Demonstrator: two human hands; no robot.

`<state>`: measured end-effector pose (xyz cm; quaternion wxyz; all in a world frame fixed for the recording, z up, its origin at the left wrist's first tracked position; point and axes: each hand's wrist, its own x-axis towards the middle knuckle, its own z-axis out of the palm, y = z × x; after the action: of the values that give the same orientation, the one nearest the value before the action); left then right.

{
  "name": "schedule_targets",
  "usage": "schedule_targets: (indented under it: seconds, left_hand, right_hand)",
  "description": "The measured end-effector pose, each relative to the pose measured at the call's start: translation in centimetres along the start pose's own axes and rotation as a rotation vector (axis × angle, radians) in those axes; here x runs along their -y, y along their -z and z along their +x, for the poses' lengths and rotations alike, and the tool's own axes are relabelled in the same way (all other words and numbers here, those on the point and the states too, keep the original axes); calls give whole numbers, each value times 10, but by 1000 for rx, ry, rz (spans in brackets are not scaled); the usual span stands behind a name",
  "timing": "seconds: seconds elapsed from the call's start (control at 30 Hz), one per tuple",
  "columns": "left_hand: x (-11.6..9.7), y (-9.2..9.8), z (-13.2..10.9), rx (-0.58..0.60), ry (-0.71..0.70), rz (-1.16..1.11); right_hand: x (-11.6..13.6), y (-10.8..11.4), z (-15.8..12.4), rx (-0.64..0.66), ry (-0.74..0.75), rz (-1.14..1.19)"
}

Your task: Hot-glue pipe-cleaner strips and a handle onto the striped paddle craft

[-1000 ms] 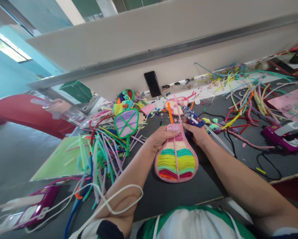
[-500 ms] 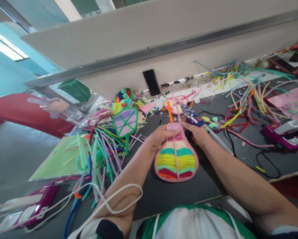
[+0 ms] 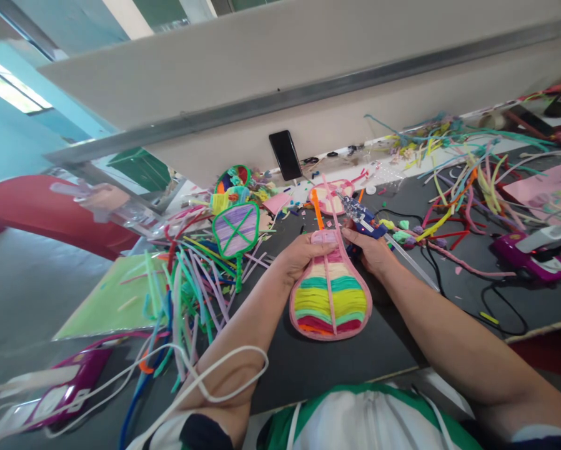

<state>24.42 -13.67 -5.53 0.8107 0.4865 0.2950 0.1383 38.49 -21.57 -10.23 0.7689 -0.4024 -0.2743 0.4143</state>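
A pear-shaped fan of striped pipe cleaners (image 3: pixel 331 300) with a pink rim lies on the dark table (image 3: pixel 383 350) in front of me. My left hand (image 3: pixel 303 255) grips its narrow top from the left, fingers closed on the pink band there. My right hand (image 3: pixel 368 251) pinches the same neck from the right, beside the pink stem that sticks up from it. A blue glue gun (image 3: pixel 362 219) lies just beyond my right hand.
A green-framed purple fan (image 3: pixel 237 229) stands among loose pipe cleaners (image 3: pixel 187 281) at left. Green paper (image 3: pixel 116 300), a magenta glue gun (image 3: pixel 533 262) with black cable, a phone (image 3: pixel 285 155) against the wall, and tangled pipe cleaners (image 3: pixel 468 169) at right.
The striped fan and both hands have shifted very slightly up the table; otherwise the grip is the same.
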Motion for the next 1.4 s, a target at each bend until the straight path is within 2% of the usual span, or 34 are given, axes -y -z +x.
schedule_targets:
  seconds: [0.33, 0.8, 1.1, 1.4]
  left_hand:
    - [-4, -7, -4, -20, 0, -35]
    - [-2, -3, -1, -60, -32, 19]
    - [-1, -6, -2, -81, -58, 16]
    - [1, 4, 2, -56, -83, -12]
  right_hand:
    - [-5, 0, 0, 37, 17, -6]
    - [-6, 0, 0, 100, 40, -37]
    - [-5, 0, 0, 58, 25, -34]
    - [2, -1, 1, -5, 42, -1]
